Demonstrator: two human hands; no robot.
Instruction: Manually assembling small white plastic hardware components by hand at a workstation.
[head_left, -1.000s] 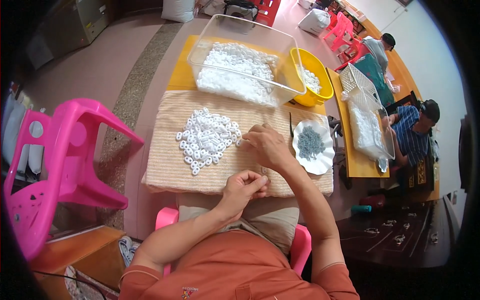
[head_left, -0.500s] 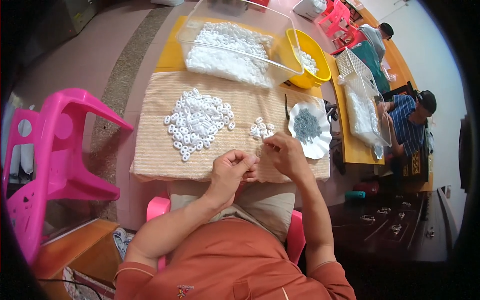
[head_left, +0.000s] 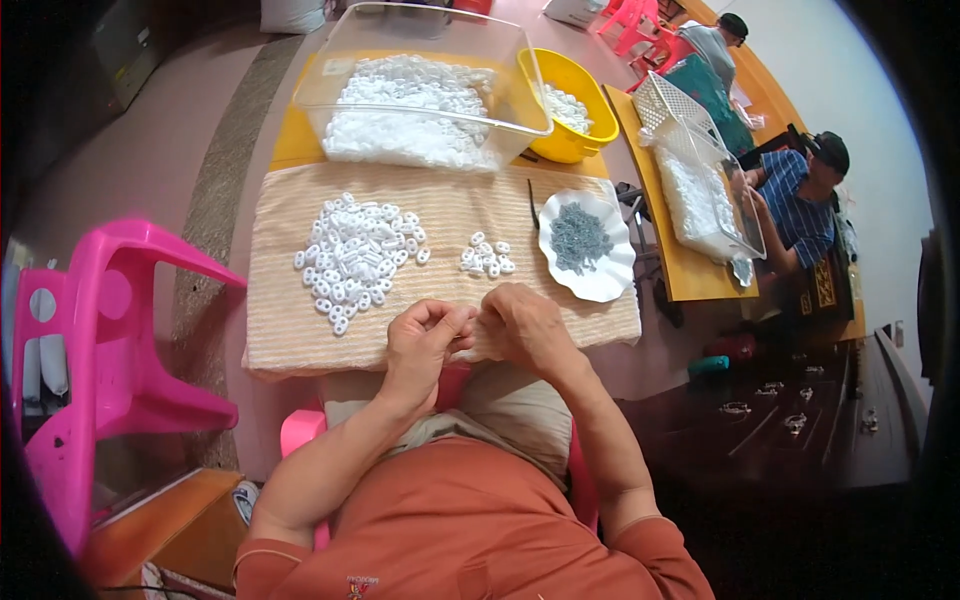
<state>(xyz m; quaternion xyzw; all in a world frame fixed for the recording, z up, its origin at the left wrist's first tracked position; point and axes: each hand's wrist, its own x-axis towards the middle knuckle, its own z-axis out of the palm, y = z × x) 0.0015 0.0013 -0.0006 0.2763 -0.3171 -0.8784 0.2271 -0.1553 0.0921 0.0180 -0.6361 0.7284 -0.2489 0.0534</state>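
My left hand (head_left: pixel 425 345) is closed in a pinch at the front edge of the towel-covered table (head_left: pixel 300 335). Just beside it, my right hand (head_left: pixel 525 322) is pinched too, fingertips close to the left ones. Whatever sits between the fingers is hidden or too small to name. Beyond my left hand spreads a heap of small white oval plastic pieces with two holes (head_left: pixel 355 255). A smaller cluster of white pieces (head_left: pixel 487 257) lies beyond my right hand. To its right, a white wavy-edged plate (head_left: pixel 603 285) bears a pile of tiny grey-blue parts (head_left: pixel 580 238).
At the back stand a clear plastic bin (head_left: pixel 400 108) of white pieces and a yellow basin (head_left: pixel 565 148). A pink plastic chair (head_left: pixel 130 300) is on the left. A person in a striped shirt (head_left: pixel 800 205) works at another table (head_left: pixel 690 285) on the right.
My right hand has drawn back from near the small cluster toward my left hand. The view has shifted, so the table's contents appear farther left.
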